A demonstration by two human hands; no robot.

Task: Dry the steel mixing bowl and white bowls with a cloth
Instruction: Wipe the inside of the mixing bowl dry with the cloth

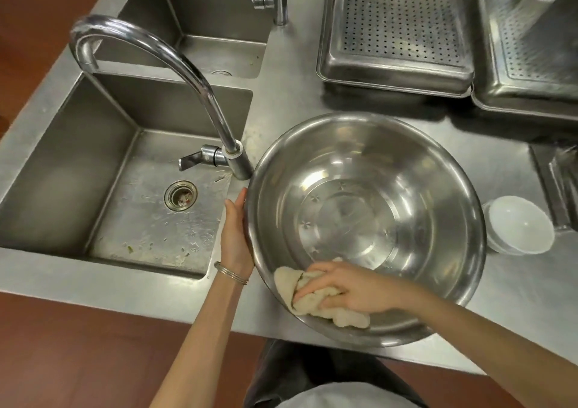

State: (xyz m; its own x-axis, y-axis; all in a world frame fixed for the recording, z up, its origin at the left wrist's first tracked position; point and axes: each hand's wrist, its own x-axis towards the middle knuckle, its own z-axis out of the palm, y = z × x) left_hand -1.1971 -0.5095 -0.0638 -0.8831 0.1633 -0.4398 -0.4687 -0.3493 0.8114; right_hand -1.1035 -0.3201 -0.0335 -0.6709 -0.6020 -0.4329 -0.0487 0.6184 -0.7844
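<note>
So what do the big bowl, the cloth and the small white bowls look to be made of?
Mixing bowl: polished steel, judging by its mirror-like reflections and ringed glare. Cloth: cream, terry-like fabric, with a nubbly surface that bunches softly. White bowls: smooth glossy white, either ceramic or melamine; the picture cannot settle which.

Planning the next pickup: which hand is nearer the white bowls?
Right. The right hand holds the cloth inside the mixing bowl, near side; the left hand rests on its left rim, opposite the white bowls.
</note>
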